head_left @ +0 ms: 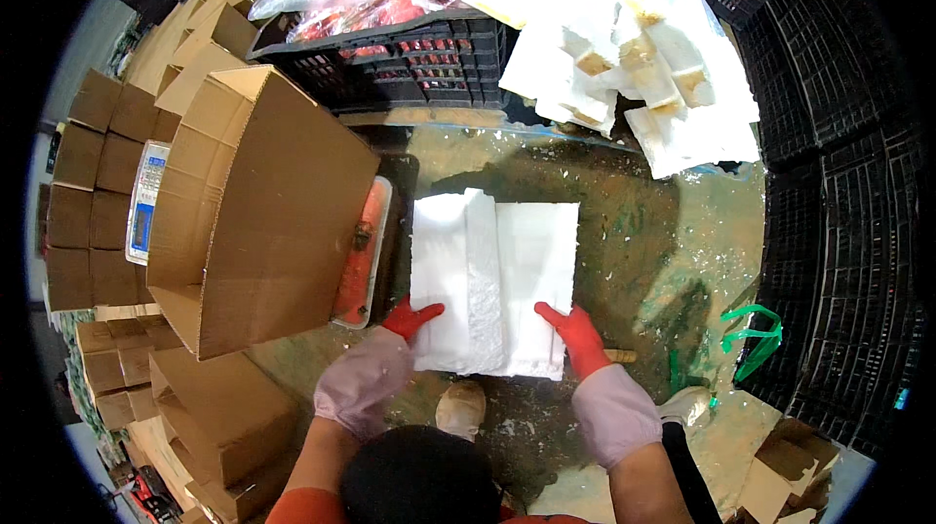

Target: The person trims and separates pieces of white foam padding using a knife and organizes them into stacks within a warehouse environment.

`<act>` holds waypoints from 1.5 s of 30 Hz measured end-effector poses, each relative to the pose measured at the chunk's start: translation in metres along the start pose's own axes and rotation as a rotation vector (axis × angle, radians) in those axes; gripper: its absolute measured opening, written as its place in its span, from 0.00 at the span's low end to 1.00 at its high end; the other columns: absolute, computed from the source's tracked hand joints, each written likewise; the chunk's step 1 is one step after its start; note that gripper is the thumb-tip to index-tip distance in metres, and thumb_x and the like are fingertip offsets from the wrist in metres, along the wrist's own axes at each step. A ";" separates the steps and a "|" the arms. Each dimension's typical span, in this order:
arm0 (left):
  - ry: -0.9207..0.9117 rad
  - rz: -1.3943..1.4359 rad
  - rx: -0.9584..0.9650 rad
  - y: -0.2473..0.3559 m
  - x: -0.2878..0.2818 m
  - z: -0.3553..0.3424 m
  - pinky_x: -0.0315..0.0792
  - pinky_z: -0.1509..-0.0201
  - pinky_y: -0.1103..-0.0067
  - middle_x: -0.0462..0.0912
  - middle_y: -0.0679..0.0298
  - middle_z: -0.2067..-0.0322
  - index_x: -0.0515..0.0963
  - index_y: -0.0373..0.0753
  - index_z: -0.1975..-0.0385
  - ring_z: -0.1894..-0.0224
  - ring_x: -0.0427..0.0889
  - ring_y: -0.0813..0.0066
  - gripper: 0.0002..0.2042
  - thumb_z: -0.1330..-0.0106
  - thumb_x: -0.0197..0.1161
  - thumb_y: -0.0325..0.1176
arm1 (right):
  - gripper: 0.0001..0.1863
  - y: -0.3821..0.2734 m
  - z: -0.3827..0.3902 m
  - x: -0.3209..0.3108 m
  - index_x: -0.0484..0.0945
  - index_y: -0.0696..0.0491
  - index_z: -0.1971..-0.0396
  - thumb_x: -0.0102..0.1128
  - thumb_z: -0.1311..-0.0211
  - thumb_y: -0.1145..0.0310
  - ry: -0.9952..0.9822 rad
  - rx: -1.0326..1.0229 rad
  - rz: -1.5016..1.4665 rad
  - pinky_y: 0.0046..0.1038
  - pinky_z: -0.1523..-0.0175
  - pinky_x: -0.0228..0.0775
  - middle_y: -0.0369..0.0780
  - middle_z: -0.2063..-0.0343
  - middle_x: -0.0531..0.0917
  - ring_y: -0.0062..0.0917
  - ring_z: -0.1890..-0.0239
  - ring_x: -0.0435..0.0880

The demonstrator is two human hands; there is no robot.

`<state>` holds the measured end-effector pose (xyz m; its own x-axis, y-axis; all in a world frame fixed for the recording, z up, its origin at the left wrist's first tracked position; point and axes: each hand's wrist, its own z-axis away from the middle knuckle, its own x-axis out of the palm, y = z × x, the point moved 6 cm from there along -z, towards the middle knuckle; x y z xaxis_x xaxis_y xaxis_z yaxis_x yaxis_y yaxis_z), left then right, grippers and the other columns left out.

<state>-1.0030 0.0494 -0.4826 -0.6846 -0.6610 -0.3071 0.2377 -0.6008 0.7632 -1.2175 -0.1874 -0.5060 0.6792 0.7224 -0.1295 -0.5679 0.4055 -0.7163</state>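
Observation:
A white foam-like sheet point(534, 271), roughly square with a ragged strip down its middle, is held out in front of me. Its kind is not fully clear; it could be foam or thick padding. My left hand point(409, 316), in a red glove, grips its lower left edge with the thumb on top. On the lower right edge, my right hand point(575, 331) does the same, also in red. Fingers beneath the sheet are hidden. Pale sleeve covers wrap both forearms. Left of the sheet stands a tall open cardboard box point(283, 222), overlapping a clear tub point(387, 207) with red contents.
A blue-and-white scale point(146, 202) shows behind the box. A black crate point(419, 66) of plastic-wrapped red items stands ahead, beside stained white sheets point(682, 124). Black crates point(838, 251) line the right; more cardboard boxes point(224, 417) fill the left. Green strapping point(753, 337) lies right.

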 end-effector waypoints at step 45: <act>-0.247 0.429 -0.114 0.047 0.055 0.004 0.67 0.46 0.69 0.70 0.52 0.48 0.58 0.31 0.42 0.50 0.72 0.63 0.38 0.52 0.71 0.34 | 0.35 -0.091 0.104 -0.066 0.66 0.60 0.46 0.49 0.40 0.44 0.025 -0.088 -0.576 0.28 0.44 0.64 0.42 0.52 0.75 0.29 0.52 0.75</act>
<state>-1.0329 -0.0132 -0.4616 -0.6479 -0.7414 0.1750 0.5979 -0.3525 0.7199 -1.2584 -0.2137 -0.3608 0.8787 0.3848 0.2825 -0.0632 0.6804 -0.7301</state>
